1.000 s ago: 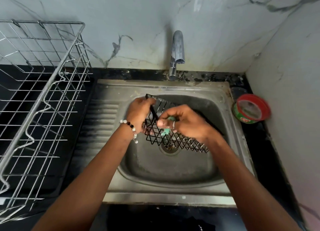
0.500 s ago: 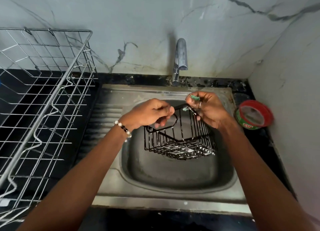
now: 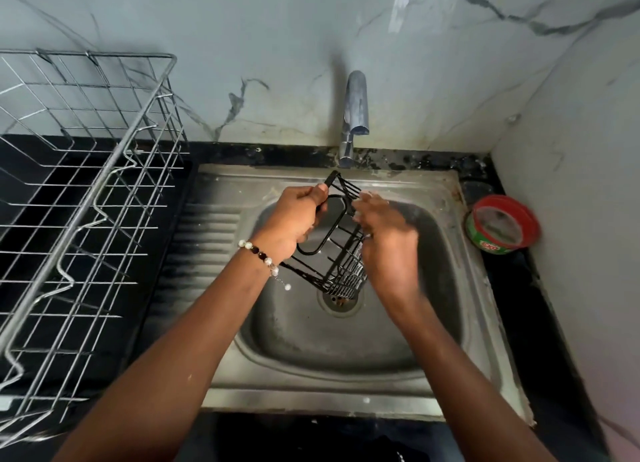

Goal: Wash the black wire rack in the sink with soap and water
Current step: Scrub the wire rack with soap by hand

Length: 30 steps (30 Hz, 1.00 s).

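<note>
The black wire rack [image 3: 341,253] hangs tilted over the steel sink [image 3: 381,404], its lower end just above the drain [image 3: 337,302]. My left hand [image 3: 298,219], with a bead bracelet on the wrist, grips the rack's upper rim. My right hand [image 3: 384,239] is motion-blurred and pressed against the rack's right side, fingers curled. The green scrub pad cannot be seen in that hand. No water runs from the tap [image 3: 355,115].
A large silver wire dish drainer [image 3: 86,184] stands on the black counter to the left of the sink. A red and green soap tub [image 3: 502,224] sits at the sink's right, near the wall corner.
The rack has tipped from level to steeply slanted, its low end toward the drain. My right hand moved from the rack's top rim down to its right side, and the green pad went out of sight.
</note>
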Available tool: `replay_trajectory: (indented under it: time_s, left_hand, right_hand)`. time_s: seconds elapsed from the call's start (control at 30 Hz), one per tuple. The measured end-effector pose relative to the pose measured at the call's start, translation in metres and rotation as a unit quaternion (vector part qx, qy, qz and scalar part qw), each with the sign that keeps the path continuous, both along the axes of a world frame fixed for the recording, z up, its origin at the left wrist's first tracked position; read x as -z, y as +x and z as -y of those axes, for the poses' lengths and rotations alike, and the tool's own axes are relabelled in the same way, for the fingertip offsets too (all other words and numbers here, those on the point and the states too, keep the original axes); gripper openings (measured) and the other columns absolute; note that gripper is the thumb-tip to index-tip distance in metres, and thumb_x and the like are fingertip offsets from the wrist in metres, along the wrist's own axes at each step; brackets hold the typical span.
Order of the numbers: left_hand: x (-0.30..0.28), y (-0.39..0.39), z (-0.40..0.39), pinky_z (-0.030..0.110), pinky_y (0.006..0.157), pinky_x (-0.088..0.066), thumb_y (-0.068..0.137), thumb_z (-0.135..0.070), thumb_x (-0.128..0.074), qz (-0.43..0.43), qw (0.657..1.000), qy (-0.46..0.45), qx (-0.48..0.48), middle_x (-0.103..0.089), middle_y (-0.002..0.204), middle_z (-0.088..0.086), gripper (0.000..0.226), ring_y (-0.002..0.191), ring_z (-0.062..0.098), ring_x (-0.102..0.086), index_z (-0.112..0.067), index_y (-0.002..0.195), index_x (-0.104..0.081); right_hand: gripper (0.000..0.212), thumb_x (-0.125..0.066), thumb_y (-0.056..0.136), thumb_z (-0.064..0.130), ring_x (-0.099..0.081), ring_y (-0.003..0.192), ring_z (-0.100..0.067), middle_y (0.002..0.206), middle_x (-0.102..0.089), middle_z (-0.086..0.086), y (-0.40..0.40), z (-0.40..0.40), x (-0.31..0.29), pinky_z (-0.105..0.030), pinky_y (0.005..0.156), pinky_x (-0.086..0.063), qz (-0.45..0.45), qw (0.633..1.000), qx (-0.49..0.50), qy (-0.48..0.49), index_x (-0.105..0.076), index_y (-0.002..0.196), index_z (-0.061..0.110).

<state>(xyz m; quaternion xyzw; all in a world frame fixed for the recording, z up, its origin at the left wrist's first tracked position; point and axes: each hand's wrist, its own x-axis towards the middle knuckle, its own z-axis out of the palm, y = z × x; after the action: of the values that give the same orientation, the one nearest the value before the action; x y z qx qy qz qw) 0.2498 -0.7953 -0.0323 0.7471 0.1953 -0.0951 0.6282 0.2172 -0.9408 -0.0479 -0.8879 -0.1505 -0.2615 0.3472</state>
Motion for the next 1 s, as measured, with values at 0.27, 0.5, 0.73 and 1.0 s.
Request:
replay_trajectory:
  time_s: [0.27,0.5,0.73,1.0]
  left_hand:
    - [0.009,-0.004,0.000,0.016,0.039,-0.021,0.096,-0.046,-0.052,-0.058,0.997,-0.020,-0.036,-0.043,0.049,-0.003,0.043,0.034,0.009,-0.032,-0.019,0.062,-0.057]
    - [-0.001,-0.004,-0.003,0.011,0.034,-0.016,0.099,-0.041,-0.048,-0.081,0.995,-0.053,-0.020,-0.034,0.041,-0.006,0.043,0.029,0.006,-0.025,-0.015,0.066,-0.051]
    - [0.003,-0.001,-0.007,0.013,0.036,-0.017,0.098,-0.042,-0.050,-0.084,0.993,-0.062,-0.050,-0.038,0.052,-0.002,0.041,0.031,0.007,-0.027,-0.015,0.067,-0.053]
    - [0.004,-0.011,-0.016,0.010,0.036,-0.013,0.099,-0.041,-0.048,-0.047,0.997,-0.065,0.021,-0.031,0.041,-0.006,0.043,0.030,0.005,-0.022,-0.016,0.064,-0.049]
  right_hand:
    - [0.026,-0.048,0.091,-0.005,-0.061,0.113,-0.037,0.115,-0.066,-0.024,-0.024,0.016,0.029,-0.042,0.101,-0.047,0.146,0.917,-0.248,-0.277,-0.068,0.107,-0.008]
    - [0.029,-0.062,0.088,0.006,-0.063,0.112,-0.023,0.117,-0.068,-0.004,0.022,0.060,0.015,-0.032,0.102,-0.045,0.097,0.965,-0.148,-0.193,-0.066,0.117,0.008]
    - [0.025,-0.050,0.090,0.000,-0.064,0.107,-0.038,0.110,-0.067,-0.025,-0.028,0.006,0.020,-0.035,0.104,-0.043,0.078,0.971,-0.149,-0.167,-0.068,0.106,-0.008]
    - [0.030,-0.045,0.086,-0.012,-0.059,0.107,-0.021,0.104,-0.070,-0.016,-0.017,0.026,0.010,-0.022,0.094,-0.048,0.082,0.961,-0.234,-0.120,-0.072,0.098,-0.003]
